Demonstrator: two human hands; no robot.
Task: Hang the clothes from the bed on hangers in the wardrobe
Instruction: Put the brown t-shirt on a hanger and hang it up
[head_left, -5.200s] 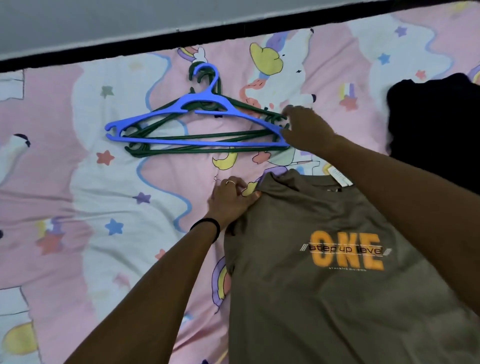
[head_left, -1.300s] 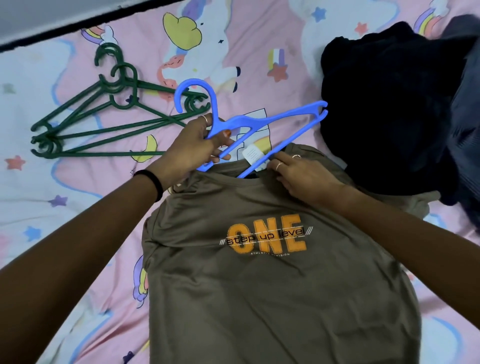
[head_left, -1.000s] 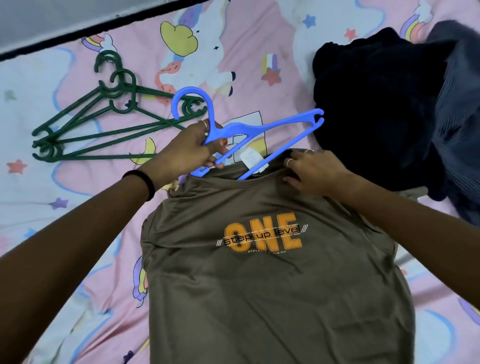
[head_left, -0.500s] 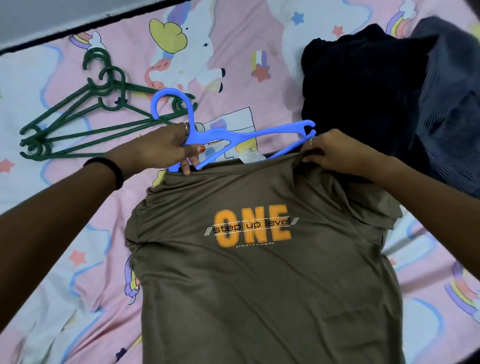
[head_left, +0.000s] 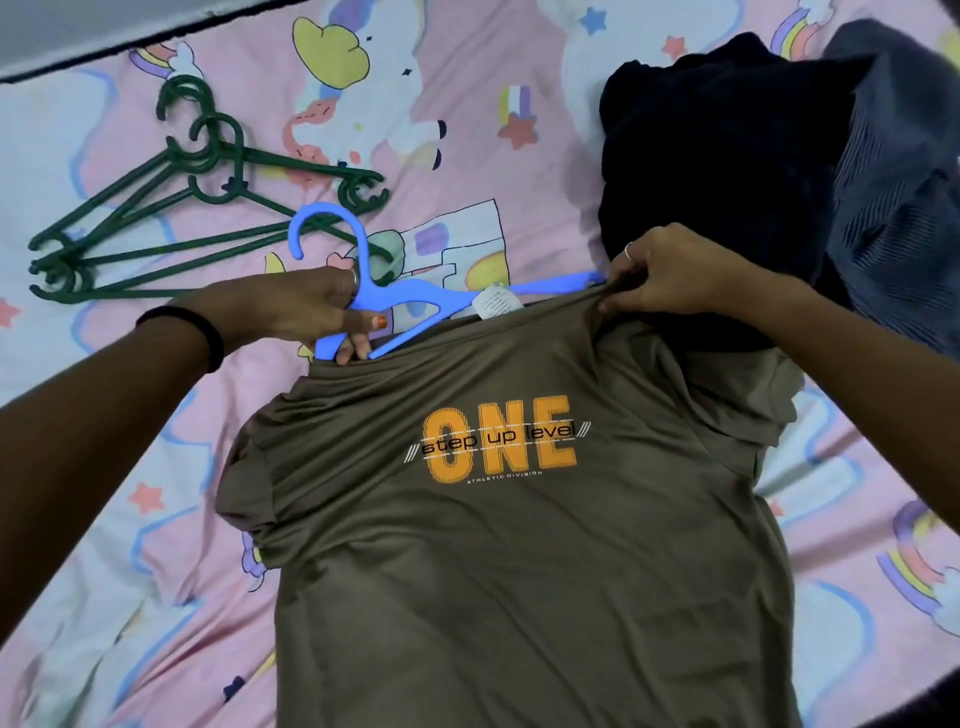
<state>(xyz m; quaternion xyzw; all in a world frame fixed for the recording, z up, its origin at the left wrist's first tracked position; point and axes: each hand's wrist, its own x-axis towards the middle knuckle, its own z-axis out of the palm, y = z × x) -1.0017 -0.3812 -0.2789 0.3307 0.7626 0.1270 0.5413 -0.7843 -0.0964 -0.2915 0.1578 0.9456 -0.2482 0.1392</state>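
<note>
Olive-brown cotton T-shirt (head_left: 519, 545) printed "ONE" in orange lies flat on the pink cartoon-print bed sheet (head_left: 130, 519), reaching the bed's near edge. A blue plastic hanger (head_left: 400, 296) sits partly inside its neckline. The left hand (head_left: 306, 306) pinches the hanger just below the hook; the right hand (head_left: 660, 275) pinches the collar over the hanger's right end. Dark green plastic hangers (head_left: 171, 223) lie heaped toward the far left corner. A black garment (head_left: 727, 171) and a grey striped garment (head_left: 904, 182) are bunched at the far right.
</note>
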